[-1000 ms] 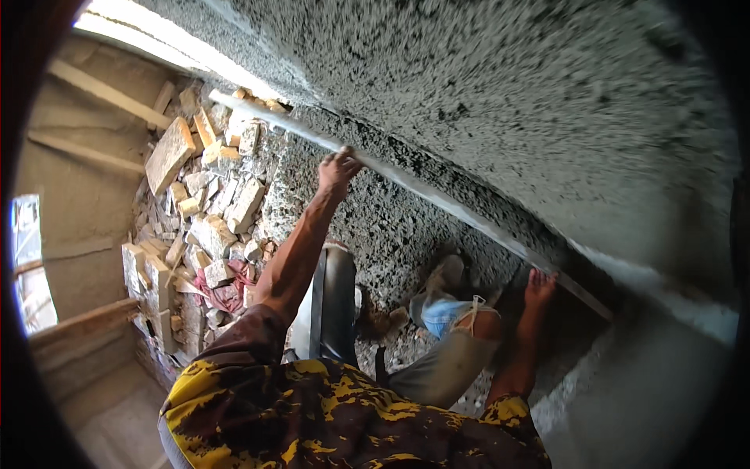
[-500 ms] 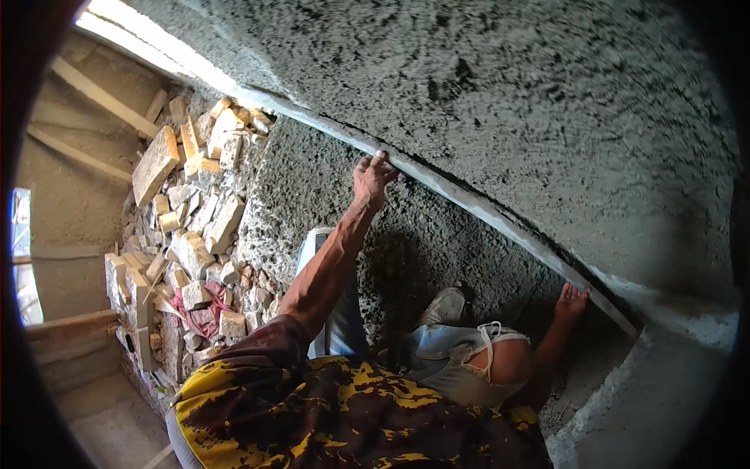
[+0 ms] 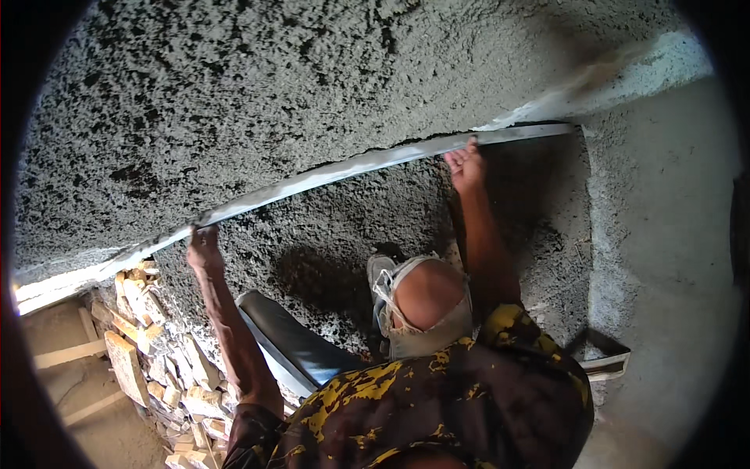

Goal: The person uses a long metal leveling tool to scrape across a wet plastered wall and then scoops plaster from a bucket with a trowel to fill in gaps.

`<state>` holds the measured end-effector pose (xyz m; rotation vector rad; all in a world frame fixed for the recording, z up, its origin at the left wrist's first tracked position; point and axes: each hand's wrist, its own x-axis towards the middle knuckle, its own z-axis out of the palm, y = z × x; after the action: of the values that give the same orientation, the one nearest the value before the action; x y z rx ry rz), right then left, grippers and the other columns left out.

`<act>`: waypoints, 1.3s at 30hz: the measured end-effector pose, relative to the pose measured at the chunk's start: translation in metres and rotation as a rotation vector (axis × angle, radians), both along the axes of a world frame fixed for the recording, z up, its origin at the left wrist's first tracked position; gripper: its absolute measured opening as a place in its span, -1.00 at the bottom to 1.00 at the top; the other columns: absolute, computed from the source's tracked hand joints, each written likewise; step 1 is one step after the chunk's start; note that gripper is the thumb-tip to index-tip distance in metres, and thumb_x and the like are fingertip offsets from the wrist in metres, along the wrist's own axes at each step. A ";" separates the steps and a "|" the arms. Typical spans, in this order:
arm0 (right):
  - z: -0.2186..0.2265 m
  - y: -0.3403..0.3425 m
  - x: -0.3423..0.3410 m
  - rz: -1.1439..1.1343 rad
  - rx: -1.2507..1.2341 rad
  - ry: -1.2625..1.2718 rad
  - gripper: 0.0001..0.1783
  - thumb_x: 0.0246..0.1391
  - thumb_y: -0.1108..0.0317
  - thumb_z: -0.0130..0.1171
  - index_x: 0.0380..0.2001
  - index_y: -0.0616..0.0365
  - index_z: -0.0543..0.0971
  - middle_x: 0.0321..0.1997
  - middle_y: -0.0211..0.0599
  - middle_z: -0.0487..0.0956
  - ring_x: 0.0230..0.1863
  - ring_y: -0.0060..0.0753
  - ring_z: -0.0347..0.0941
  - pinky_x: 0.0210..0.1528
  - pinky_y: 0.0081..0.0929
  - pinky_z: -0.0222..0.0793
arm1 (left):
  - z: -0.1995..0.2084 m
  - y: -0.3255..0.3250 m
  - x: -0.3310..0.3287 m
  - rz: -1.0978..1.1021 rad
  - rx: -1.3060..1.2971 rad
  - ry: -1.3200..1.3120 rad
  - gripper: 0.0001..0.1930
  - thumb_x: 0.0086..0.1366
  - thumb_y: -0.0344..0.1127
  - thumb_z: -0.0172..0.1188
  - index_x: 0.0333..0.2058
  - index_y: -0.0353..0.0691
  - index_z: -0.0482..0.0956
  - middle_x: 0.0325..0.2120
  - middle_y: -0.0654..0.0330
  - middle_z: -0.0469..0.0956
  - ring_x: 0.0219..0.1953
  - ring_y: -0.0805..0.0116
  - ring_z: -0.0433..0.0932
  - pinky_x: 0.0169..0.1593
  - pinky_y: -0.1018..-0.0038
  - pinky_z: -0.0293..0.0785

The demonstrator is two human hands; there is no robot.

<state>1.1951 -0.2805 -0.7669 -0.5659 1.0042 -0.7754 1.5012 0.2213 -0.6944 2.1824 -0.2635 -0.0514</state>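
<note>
A long, pale straightedge [image 3: 336, 173] lies along the rough grey mortar wall [image 3: 258, 94], running from the lower left up to the right. Near its left part, my left hand [image 3: 205, 252] grips the lower edge with bent fingers. My right hand [image 3: 467, 168] holds it farther right, thumb up on the bar and fingers curled under it. The bar's right end reaches close to the corner with a smoother grey wall [image 3: 664, 203]. Parts of the fingers are hidden behind the bar.
Broken bricks and rubble [image 3: 176, 375] are heaped at the lower left, beside wooden strips [image 3: 70, 353]. Dark mortar crumbs [image 3: 336, 234] cover the ground under the bar, around my bent knee [image 3: 430, 295] and shoe. A small open box-like object [image 3: 605, 361] stands at the right.
The view has turned, so the straightedge now rises to the right instead of falling. Both hands still hold it. More of the right-hand smooth wall shows, and less of the rubble.
</note>
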 end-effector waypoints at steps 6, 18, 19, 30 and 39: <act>0.026 0.007 0.000 -0.154 -0.019 0.073 -0.37 0.06 -0.09 0.11 0.01 0.19 0.32 -0.19 -0.28 0.42 -0.15 -0.37 0.39 -0.03 -0.24 0.39 | -0.008 0.006 0.010 0.425 -0.973 0.469 -0.68 0.29 -0.22 0.04 -0.13 -0.38 0.40 -0.30 0.03 0.43 -0.18 0.13 0.45 -0.08 0.30 0.54; 0.030 0.005 -0.015 -0.141 -0.068 0.088 -0.30 0.03 -0.10 0.15 -0.01 0.28 0.28 -0.13 -0.08 0.38 -0.12 -0.22 0.38 -0.06 -0.23 0.45 | 0.001 0.014 0.002 0.321 -0.809 0.272 -0.68 0.19 -0.19 0.20 -0.27 -0.37 0.45 -0.46 0.12 0.45 -0.42 0.19 0.50 -0.25 0.31 0.52; 0.055 0.032 0.002 -0.094 -0.044 0.042 -0.27 0.03 -0.09 0.14 0.04 0.28 0.24 -0.12 -0.05 0.38 -0.10 -0.18 0.38 -0.01 -0.18 0.41 | 0.010 0.042 0.017 0.386 -0.929 0.302 -0.68 0.19 -0.19 0.20 -0.28 -0.36 0.45 -0.44 0.12 0.44 -0.42 0.21 0.48 -0.26 0.31 0.52; 0.024 -0.023 -0.065 -0.138 -0.008 0.112 -0.57 0.18 0.14 -0.04 0.09 -0.01 0.31 0.02 -0.17 0.31 0.03 -0.24 0.29 0.11 -0.26 0.33 | 0.051 -0.032 -0.081 0.467 -1.037 0.316 -0.78 0.20 -0.21 0.19 -0.43 -0.23 0.42 -0.59 0.24 0.44 -0.55 0.38 0.47 -0.41 0.28 0.54; 0.090 0.073 -0.024 0.061 -0.072 -0.120 -0.43 0.19 0.27 -0.01 0.22 0.14 0.13 0.19 -0.09 0.19 0.16 -0.16 0.18 0.25 -0.26 0.13 | 0.108 0.057 -0.027 0.594 -0.906 0.115 -0.74 0.29 -0.19 0.05 -0.41 -0.32 0.41 -0.55 0.21 0.49 -0.53 0.36 0.52 -0.42 0.44 0.56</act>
<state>1.1708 -0.2078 -0.6765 -0.6016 0.8476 -0.7845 1.4747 0.2787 -0.5863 1.2731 0.3768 0.2340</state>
